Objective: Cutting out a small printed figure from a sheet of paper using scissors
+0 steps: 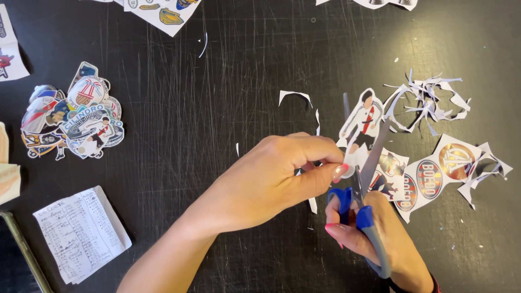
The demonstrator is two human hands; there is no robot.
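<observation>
Where the two hands meet near the middle of the head view, the left hand (271, 182) is closed in a pinch, thumb and fingertips gripping the lower edge of a printed cut-out of a footballer (362, 122) in a white shirt with a red sash. The cut-out stands up from the pinch, tilted slightly right. The right hand (374, 236) comes in from the lower right, curled shut around the blue handles of a pair of scissors (363, 184); thumb and fingers pass through the loops. The grey blades are parted, one either side of the cut-out's right edge, tips pointing away from the person.

Just right of the blades, flat on the black scratched desk (217, 108), lies an uncut sheet of round badges (429, 176), partly hidden behind the scissors. Above it sits a tangle of thin white paper trimmings (429, 100). Smaller white slivers lie scattered near the hands.

Well apart, at the left, a pile of finished cut-outs (73, 119) is stacked loosely. Below it rests a folded handwritten list (81, 233). More printed sheets (163, 13) poke in at the top edge, and another at the far left edge. A thin metal bar crosses the lower left corner; what it belongs to cannot be told.
</observation>
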